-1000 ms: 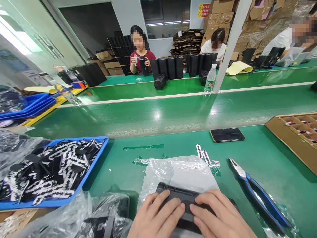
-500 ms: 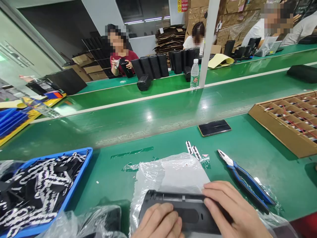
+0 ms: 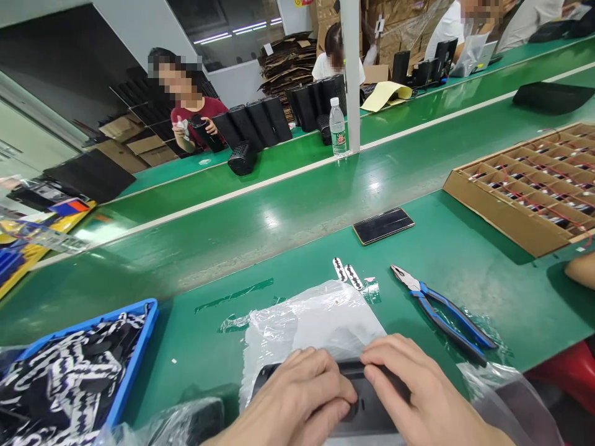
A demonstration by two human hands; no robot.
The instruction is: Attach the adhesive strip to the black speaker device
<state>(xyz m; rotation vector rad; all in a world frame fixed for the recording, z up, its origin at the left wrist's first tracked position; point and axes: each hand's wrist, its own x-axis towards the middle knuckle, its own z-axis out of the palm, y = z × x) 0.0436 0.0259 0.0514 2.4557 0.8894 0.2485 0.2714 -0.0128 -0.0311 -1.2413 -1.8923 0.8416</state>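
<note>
Two hands press down on a black plastic case point(image 3: 357, 396) that lies at the near edge of the green table point(image 3: 465, 248), partly on a clear plastic bag point(image 3: 316, 319). The left hand point(image 3: 297, 402) covers the left half of the case, with its fingers bent and laid flat on the top. The right hand point(image 3: 418, 396) covers the right half, and its fingers curl over the far edge of the case, so both hands grasp it. Just behind the bag lie two small black and white strips point(image 3: 348, 273). Near them, on the right, are blue-handled pliers point(image 3: 441, 310), and further back a dark phone point(image 3: 383, 225) lies flat. At the left stands a blue tray point(image 3: 134, 353) full of black and white strips. At the right is a cardboard box point(image 3: 493, 207) with many compartments.
</note>
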